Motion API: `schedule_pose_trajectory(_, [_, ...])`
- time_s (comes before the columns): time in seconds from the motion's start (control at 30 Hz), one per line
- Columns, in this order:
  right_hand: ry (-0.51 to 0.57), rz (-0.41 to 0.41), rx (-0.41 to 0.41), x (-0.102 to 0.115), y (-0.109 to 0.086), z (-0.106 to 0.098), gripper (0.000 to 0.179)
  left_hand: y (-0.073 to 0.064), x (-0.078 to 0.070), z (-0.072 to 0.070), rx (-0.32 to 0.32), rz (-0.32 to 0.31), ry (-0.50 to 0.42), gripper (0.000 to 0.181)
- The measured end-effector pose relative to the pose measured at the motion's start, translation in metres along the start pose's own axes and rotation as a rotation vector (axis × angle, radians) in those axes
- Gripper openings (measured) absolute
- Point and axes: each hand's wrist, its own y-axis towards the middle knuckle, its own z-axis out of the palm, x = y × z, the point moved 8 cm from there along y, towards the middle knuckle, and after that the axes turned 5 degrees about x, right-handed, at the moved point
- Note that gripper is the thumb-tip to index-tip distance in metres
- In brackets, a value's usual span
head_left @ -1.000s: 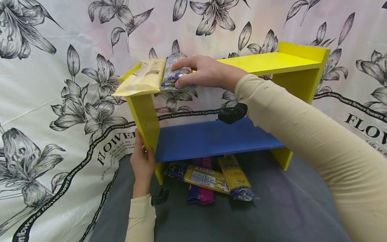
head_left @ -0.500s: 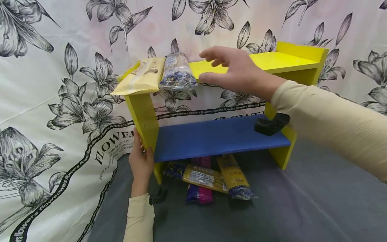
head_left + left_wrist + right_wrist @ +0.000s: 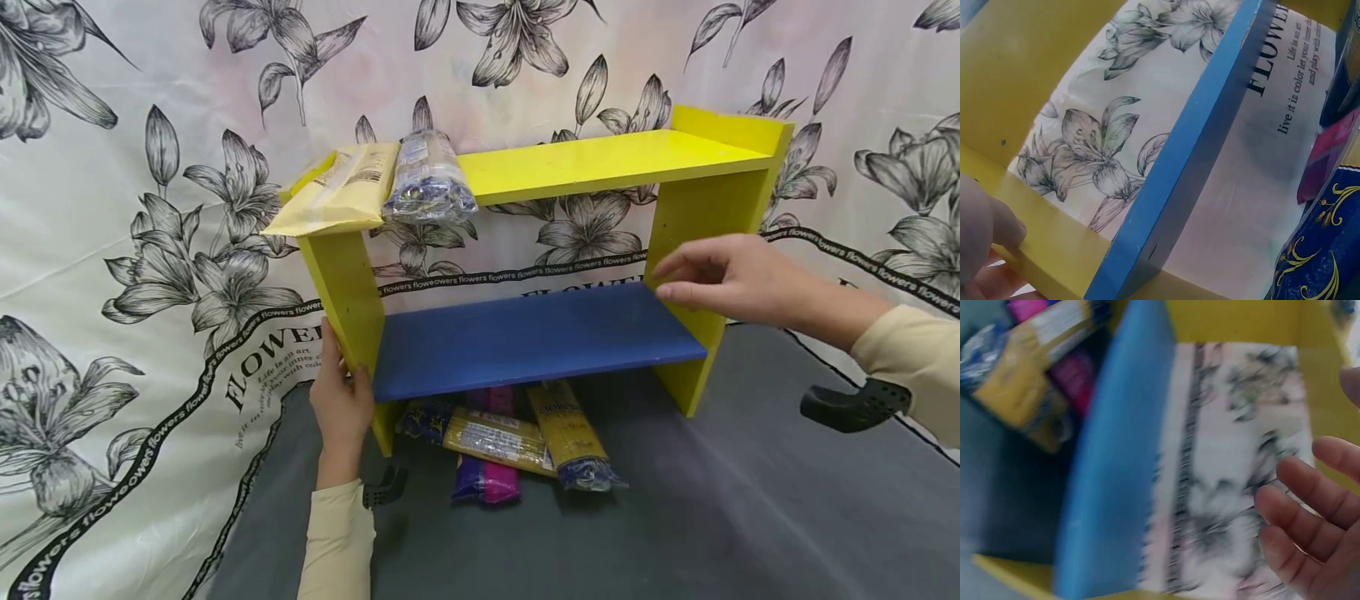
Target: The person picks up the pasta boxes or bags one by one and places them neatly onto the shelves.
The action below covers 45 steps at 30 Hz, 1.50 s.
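A small shelf unit has a yellow top board (image 3: 570,167), yellow sides and a blue lower shelf (image 3: 540,337). My left hand (image 3: 341,400) grips its left side panel (image 3: 345,304), thumb on the near side and fingers round the outer face. In the left wrist view the thumb (image 3: 1007,225) lies against the yellow panel. My right hand (image 3: 738,279) hangs in front of the right side panel (image 3: 678,225), fingers loosely bent and holding nothing. On the top board's left end lie a pale yellow packet (image 3: 341,187) and a clear plastic packet with a blue end (image 3: 429,175).
Beneath the blue shelf, a yellow packet with a barcode label (image 3: 491,437) lies across a pink and blue packet (image 3: 487,482). Another yellow packet (image 3: 572,437) slants beside them. Grey cloth (image 3: 675,517) covers the surface; a flower-print sheet (image 3: 187,250) hangs behind.
My right hand has let go of the clear packet on the top board and moved right and down to the right side panel. The left hand keeps its grip on the left panel.
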Motion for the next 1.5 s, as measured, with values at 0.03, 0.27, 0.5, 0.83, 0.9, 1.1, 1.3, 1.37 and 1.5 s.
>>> schedule_pose_trajectory(0.03, [0.006, 0.018, 0.023, -0.01, -0.003, 0.008, 0.03, 0.0, 0.0, 0.0, 0.001, -0.003, -0.002, 0.074])
schedule_pose_trajectory(0.27, [0.067, 0.038, 0.141, -0.061, -0.025, 0.072, 0.032, 0.001, 0.001, 0.001, 0.009, -0.013, -0.023, 0.076])
schedule_pose_trajectory(0.5, [0.178, 0.022, 0.332, -0.076, -0.037, 0.152, 0.047, 0.002, 0.001, 0.002, 0.004, -0.002, -0.037, 0.076])
schedule_pose_trajectory(0.83, [0.234, 0.07, 0.392, -0.074, -0.02, 0.229, 0.077, 0.0, 0.003, 0.001, -0.021, 0.024, -0.044, 0.078])
schedule_pose_trajectory(0.9, [0.243, 0.097, 0.377, -0.075, -0.011, 0.239, 0.081, 0.0, 0.002, 0.001, -0.02, 0.024, -0.038, 0.078])
schedule_pose_trajectory(1.1, [0.326, 0.215, 0.373, -0.078, 0.02, 0.264, 0.086, 0.0, 0.0, 0.001, -0.008, 0.011, -0.032, 0.074])
schedule_pose_trajectory(1.3, [0.35, 0.228, 0.431, -0.062, 0.037, 0.276, 0.083, 0.0, 0.002, 0.003, -0.002, 0.01, -0.049, 0.074])
schedule_pose_trajectory(1.37, [0.351, 0.232, 0.463, -0.058, 0.038, 0.278, 0.082, 0.0, 0.002, 0.002, -0.005, 0.02, -0.044, 0.074])
schedule_pose_trajectory(1.5, [0.41, 0.28, 0.509, -0.059, 0.036, 0.28, 0.082, 0.0, 0.004, 0.002, 0.004, 0.007, -0.028, 0.073])
